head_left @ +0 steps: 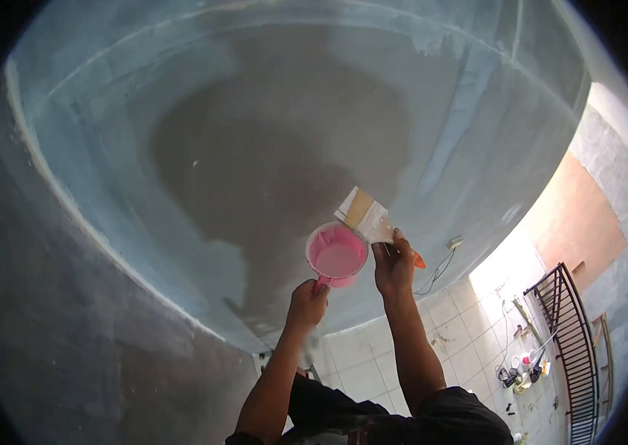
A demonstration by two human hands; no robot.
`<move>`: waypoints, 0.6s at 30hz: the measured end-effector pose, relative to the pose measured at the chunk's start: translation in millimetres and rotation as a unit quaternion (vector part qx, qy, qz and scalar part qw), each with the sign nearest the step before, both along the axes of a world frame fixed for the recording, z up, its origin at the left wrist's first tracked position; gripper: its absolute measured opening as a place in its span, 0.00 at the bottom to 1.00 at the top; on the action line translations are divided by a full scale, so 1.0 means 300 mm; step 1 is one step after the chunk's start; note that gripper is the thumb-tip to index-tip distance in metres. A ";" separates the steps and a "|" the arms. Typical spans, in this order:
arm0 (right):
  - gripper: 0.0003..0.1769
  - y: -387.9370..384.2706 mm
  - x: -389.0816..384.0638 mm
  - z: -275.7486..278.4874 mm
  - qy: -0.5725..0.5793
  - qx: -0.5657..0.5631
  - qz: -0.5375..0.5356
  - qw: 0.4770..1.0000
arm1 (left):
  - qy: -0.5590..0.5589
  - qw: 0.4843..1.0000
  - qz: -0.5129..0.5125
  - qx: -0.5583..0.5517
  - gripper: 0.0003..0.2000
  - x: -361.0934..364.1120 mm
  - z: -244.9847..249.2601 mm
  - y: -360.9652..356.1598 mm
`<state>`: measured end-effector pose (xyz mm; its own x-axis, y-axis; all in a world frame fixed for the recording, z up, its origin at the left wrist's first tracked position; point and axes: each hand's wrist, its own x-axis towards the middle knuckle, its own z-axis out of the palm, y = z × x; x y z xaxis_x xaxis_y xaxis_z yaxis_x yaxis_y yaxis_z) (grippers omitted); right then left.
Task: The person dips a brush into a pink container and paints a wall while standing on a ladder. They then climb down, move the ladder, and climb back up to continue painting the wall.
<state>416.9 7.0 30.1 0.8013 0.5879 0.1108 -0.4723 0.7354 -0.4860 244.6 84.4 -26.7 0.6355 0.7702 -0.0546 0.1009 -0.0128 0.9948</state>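
Note:
My left hand [306, 305] is closed round the handle of a pink dipper [338, 254], held up in front of the wall. A pale liquid lies in the dipper, and its inner side is smeared. To the right, my right hand [394, 268] grips a wide paintbrush [367, 215] with an orange handle end. The brush's bristle end points up and left, just beyond the dipper's upper right rim. White paint coats parts of the brush. Behind both is a blue-grey wall [284, 111] with a large darker grey patch and my shadow on it.
At the right, a wall socket [455, 242] has a loose cable hanging from it. A black metal railing [567, 348] stands lower right. Several small items and cables lie on the tiled floor [373, 356] near it. Another wall [106, 311] adjoins at the left.

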 end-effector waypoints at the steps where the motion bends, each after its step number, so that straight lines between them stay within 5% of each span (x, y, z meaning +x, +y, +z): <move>1: 0.15 0.011 0.012 0.024 0.036 0.014 -0.002 0.999 | -0.013 0.999 -0.005 -0.029 0.13 0.021 0.042 0.004; 6: 0.16 0.058 0.120 0.180 0.088 0.108 -0.025 0.990 | -0.001 0.995 -0.035 -0.091 0.11 0.051 0.133 -0.007; 14: 0.12 0.169 0.535 0.662 -0.120 0.269 -0.192 0.936 | 0.037 0.991 -0.045 -0.123 0.10 -0.026 0.070 -0.027; 18: 0.10 0.240 0.673 0.863 -0.080 0.280 -0.259 0.921 | 0.057 0.988 -0.041 -0.139 0.10 -0.067 0.008 -0.035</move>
<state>618.7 79.1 289.1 0.9049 -0.0546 0.4221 0.0579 0.9983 0.0051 224.4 73.8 -24.2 0.6720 0.6623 -0.3313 0.2222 0.2465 0.9433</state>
